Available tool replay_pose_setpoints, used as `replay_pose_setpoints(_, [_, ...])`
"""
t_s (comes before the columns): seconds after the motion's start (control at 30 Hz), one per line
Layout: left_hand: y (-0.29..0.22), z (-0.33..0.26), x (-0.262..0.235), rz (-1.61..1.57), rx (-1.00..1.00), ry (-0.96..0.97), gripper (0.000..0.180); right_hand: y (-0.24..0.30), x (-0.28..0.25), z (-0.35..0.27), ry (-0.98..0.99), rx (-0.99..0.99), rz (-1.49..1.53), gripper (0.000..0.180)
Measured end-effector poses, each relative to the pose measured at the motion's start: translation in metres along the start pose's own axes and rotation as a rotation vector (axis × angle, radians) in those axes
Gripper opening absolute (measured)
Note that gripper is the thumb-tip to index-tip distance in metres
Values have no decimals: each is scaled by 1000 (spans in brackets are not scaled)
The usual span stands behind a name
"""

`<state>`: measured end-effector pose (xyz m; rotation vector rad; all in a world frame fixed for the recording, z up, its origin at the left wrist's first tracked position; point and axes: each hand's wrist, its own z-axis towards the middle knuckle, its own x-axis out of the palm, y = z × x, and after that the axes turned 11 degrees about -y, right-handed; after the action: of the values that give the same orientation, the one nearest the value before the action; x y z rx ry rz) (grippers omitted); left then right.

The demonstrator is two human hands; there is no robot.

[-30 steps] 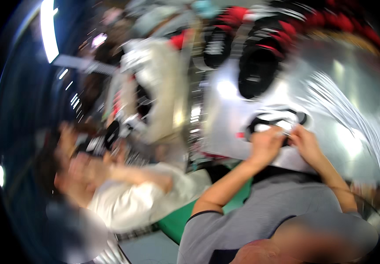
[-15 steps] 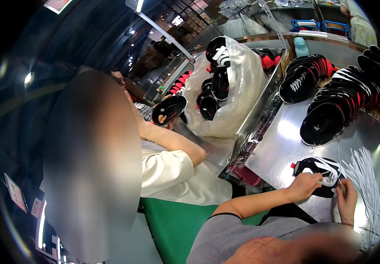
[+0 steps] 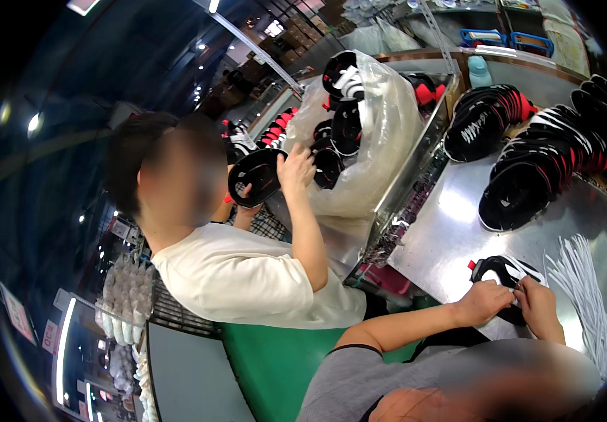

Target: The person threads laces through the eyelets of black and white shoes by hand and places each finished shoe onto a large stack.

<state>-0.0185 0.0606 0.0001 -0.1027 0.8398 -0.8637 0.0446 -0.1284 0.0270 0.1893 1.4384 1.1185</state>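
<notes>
On the metal table at lower right lies a black shoe upper [image 3: 488, 269] with white trim and a small red tab. My left hand [image 3: 485, 302] is closed on its near side, the fingers curled at the lacing area. Close against it, my right hand [image 3: 541, 307] pinches a white shoelace [image 3: 523, 266] over the upper; the fingertips of both hands almost meet and partly hide the eyelets. Right of my hands lies a loose bundle of white shoelaces [image 3: 585, 295].
Rows of stacked black-and-red shoe uppers [image 3: 542, 162] line the far right of the metal table [image 3: 437, 232]. A clear plastic bag [image 3: 388, 141] of uppers stands to the left. Beside it, a co-worker in a white shirt [image 3: 247, 274] holds a black upper [image 3: 256, 177]. A light-blue bottle [image 3: 479, 72] stands behind.
My right hand has moved left and up, closer to my left hand over the shoe upper. The co-worker has leaned back and brought a raised hand beside the upper they hold.
</notes>
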Motion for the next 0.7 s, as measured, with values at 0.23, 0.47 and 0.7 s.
replay_pose_setpoints(0.23, [10, -6, 11, -17, -62, 67, 6, -23, -16, -1, 46, -109, 93, 16])
replay_pose_setpoints(0.47, [3, -3, 16, -13, 8, 88, 18, -27, -38, -23, -67, 209, 525, 15])
replay_pose_setpoints(0.7, [6, -6, 12, -20, 82, 12, 15, -11, 7, -3, 146, 65, -32, 20])
